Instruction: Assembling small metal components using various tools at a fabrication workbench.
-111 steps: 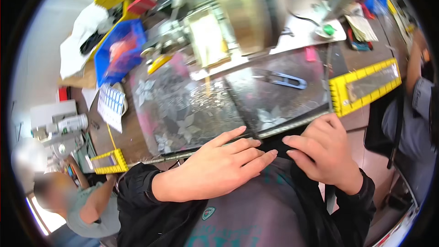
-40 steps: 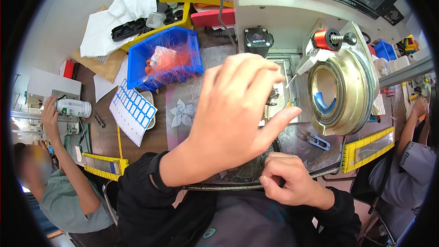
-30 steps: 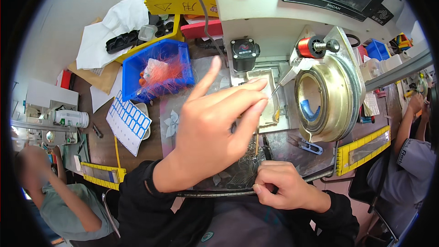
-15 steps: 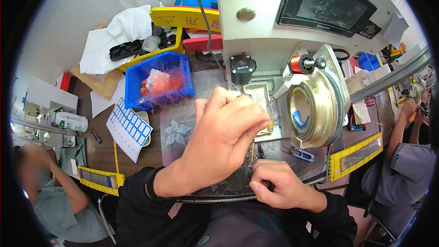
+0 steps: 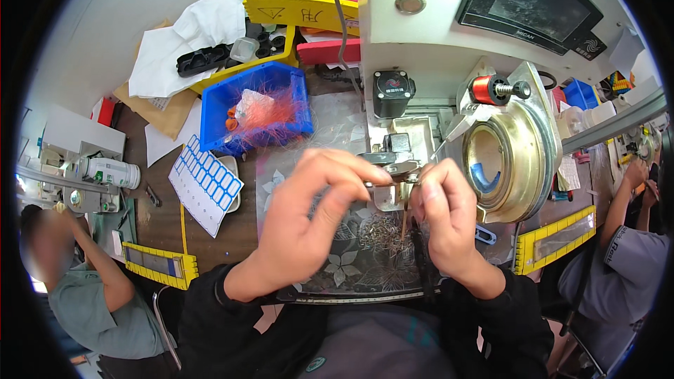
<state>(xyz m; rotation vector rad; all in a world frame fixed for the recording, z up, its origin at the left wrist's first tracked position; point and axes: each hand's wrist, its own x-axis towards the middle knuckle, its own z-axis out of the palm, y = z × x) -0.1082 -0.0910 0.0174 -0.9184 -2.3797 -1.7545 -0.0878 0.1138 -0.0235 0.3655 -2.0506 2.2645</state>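
My left hand (image 5: 302,217) reaches to a small metal clamp fixture (image 5: 400,161) on the machine. Its thumb and forefinger close on a short silver lever at the fixture's left side. My right hand (image 5: 449,221) is at the fixture's right side, its fingertips pinched together. A dark slender tool (image 5: 423,267) runs down from under that hand; its tip is hidden. Beside those fingers stands a thin brown stick (image 5: 404,224). Below the fixture lies a heap of tiny metal pieces (image 5: 382,231) on the leaf-patterned mat (image 5: 337,267).
A coil ring with gold-coloured housing (image 5: 502,168) and a red wire spool (image 5: 490,90) stand at the right. A blue bin (image 5: 210,123) with reddish fine wire sits left, near a label sheet (image 5: 203,186). Co-workers sit on both sides.
My left hand has lowered and opened out toward the clamp fixture. My right hand has risen from the table edge to the fixture. The view has shifted, uncovering the heap of metal pieces.
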